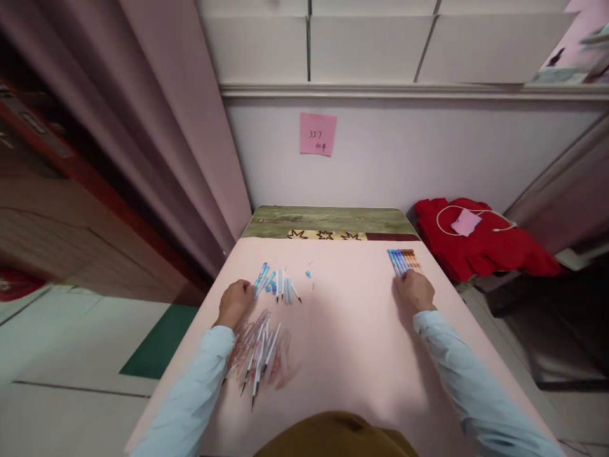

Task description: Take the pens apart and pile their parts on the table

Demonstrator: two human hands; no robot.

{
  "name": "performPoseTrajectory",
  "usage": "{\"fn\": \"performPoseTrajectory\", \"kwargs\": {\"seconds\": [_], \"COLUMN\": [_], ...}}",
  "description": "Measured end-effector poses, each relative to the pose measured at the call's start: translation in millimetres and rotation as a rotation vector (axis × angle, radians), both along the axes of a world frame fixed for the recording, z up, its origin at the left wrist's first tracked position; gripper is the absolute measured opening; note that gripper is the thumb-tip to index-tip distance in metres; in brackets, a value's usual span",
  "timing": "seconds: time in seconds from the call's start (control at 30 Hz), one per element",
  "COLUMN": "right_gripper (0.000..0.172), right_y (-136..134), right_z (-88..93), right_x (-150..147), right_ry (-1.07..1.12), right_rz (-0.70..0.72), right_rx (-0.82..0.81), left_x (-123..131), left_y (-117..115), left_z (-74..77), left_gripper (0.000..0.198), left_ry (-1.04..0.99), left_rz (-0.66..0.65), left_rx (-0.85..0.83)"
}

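- The left hand [235,303] is laid on the pink table [352,330], knuckles up and fingers curled, at the left edge of a loose group of blue-capped pens [276,284].
- The nearest pen of that group is touched by the left fingertips; whether anything is pinched cannot be told, as the fingers are folded under the hand.
- A heap of clear pen barrels [259,349] is seen just beside the left forearm, nearer to the body than the blue-capped group; its near side is blurred.
- A single small blue cap [308,274] is seen apart, to the right of the blue-capped pens.
- The right hand [416,290] is rested at the near ends of a tidy row of pens [403,260], laid side by side near the right edge of the table.
- The row is touched by the right fingers, which are hidden beneath the hand, so the grip cannot be judged.
- The two hands are held well apart, with bare table between them.
- A pink sticky note [318,134] is stuck on the wall behind the table.
- A red cloth [480,254] is seen to the right of the table, and a white cable [445,216] is laid on it.
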State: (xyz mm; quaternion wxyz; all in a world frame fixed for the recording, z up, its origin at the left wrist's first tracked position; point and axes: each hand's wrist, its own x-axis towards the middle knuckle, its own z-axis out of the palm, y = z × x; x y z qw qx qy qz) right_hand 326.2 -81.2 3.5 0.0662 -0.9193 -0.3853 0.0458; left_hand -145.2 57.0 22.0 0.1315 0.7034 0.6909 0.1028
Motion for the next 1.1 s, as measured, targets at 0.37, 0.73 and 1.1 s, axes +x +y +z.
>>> {"fn": "performPoseTrajectory", "kwargs": {"seconds": [0.37, 0.73, 1.1], "right_gripper": [0.027, 0.030, 0.029], "right_y": [-6, -58, -38], "right_z": [19.2, 5.3, 1.5], "right_x": [-16, -95, -162], "right_ry": [0.140, 0.811, 1.369], "right_rz": [0.072, 0.038, 0.112], "right_rx": [0.124, 0.525, 0.514], "left_x": [97, 140, 169], "left_y": [43, 72, 10], "left_z": [19.4, 4.0, 17.0], "left_gripper": [0.017, 0.017, 0.019], "left_ry": [0.057, 0.076, -0.478], "left_rz": [-0.108, -0.142, -0.211], "left_rx": [0.034, -0.096, -0.082]}}
